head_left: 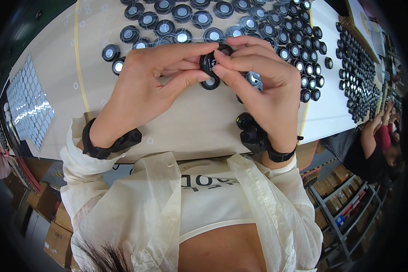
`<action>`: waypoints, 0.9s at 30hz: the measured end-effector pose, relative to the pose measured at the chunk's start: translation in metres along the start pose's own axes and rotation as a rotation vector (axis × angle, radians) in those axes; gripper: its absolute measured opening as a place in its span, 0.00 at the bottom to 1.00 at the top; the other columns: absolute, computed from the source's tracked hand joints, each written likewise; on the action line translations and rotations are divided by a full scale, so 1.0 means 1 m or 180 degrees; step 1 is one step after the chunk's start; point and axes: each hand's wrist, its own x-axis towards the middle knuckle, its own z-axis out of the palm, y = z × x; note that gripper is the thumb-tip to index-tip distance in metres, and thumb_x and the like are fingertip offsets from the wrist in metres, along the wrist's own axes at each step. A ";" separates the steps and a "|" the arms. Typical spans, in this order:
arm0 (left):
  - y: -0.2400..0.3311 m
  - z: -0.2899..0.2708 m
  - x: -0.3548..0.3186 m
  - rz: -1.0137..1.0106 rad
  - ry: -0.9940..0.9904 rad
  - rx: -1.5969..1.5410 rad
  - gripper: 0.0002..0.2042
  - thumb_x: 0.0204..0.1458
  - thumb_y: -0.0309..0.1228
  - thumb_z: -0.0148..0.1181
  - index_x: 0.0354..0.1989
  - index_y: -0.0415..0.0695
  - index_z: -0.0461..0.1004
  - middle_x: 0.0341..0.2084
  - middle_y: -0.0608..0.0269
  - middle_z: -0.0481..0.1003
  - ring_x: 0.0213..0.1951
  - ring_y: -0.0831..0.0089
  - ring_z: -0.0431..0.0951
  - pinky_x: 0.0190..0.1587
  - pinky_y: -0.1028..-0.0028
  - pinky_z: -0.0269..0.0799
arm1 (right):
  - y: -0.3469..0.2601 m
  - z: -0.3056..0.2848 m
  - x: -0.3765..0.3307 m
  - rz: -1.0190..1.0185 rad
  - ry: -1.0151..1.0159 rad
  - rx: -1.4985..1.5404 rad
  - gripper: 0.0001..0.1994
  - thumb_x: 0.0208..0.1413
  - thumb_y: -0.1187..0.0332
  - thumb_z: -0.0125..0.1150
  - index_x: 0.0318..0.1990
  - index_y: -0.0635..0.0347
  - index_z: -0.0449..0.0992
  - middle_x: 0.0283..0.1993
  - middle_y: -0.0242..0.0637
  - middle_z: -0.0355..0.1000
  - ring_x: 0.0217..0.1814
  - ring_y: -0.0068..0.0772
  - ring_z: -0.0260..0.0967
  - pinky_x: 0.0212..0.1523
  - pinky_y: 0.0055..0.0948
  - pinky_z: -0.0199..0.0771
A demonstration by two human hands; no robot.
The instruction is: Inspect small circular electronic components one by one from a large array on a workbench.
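Between my hands, above the table's middle, is a small round black part [207, 63] with light marks on its face. My left hand [143, 81] pinches its left side between thumb and fingers. The thumb and fingertips of my right hand [267, 75] press on its upper right side. Just beneath it lies another black round part [210, 83] with a pale centre. Beyond my fingers spread several black round parts [182, 12] with silver-grey centres, some with clear film round them. My right hand partly hides a few of them.
A sheet of pale round stickers [29, 99] lies at the table's left. More black parts [306, 68] crowd the right side, with further rows [356, 77] on a white surface. Yellow tape [79, 59] marks the table [186, 118]. Another person [367, 145] works at far right; cartons [58, 242] stand lower left.
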 end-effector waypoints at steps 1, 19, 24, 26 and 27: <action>-0.002 0.000 0.001 0.0005 0.0045 -0.0081 0.22 0.51 0.19 0.67 0.57 0.39 0.77 0.43 0.60 0.82 0.43 0.76 0.83 0.46 0.77 0.76 | -0.002 0.000 0.000 -0.0004 0.0005 -0.0002 0.08 0.48 0.77 0.72 0.38 0.64 0.85 0.34 0.36 0.81 0.50 0.39 0.75 0.52 0.32 0.74; 0.024 -0.082 0.120 0.0497 0.0623 0.3087 0.19 0.47 0.23 0.58 0.51 0.34 0.69 0.34 0.47 0.77 0.36 0.53 0.79 0.39 0.63 0.75 | 0.025 -0.098 -0.112 0.0722 -0.0680 -0.2531 0.59 0.34 0.36 0.74 0.75 0.49 0.54 0.78 0.63 0.36 0.78 0.74 0.32 0.70 0.71 0.35; 0.001 0.004 0.056 0.1679 -0.1265 0.2706 0.30 0.50 0.35 0.68 0.64 0.50 0.68 0.64 0.54 0.65 0.66 0.54 0.64 0.67 0.57 0.60 | 0.020 -0.082 -0.104 0.0692 -0.0914 -0.2827 0.49 0.46 0.37 0.68 0.74 0.47 0.57 0.78 0.63 0.35 0.78 0.73 0.31 0.70 0.71 0.36; -0.007 0.024 0.045 0.1743 -0.1086 0.3218 0.32 0.51 0.35 0.67 0.67 0.49 0.66 0.66 0.54 0.63 0.69 0.55 0.61 0.70 0.53 0.55 | 0.018 -0.077 -0.095 0.0653 -0.0987 -0.2840 0.48 0.48 0.39 0.68 0.74 0.48 0.56 0.78 0.64 0.34 0.78 0.74 0.31 0.70 0.71 0.37; -0.007 0.025 0.047 0.1626 -0.1143 0.3189 0.33 0.52 0.35 0.67 0.68 0.49 0.63 0.68 0.53 0.61 0.71 0.56 0.57 0.72 0.50 0.50 | 0.018 -0.072 -0.094 0.0608 -0.0938 -0.2755 0.49 0.47 0.39 0.68 0.74 0.48 0.56 0.77 0.65 0.34 0.78 0.75 0.31 0.70 0.71 0.38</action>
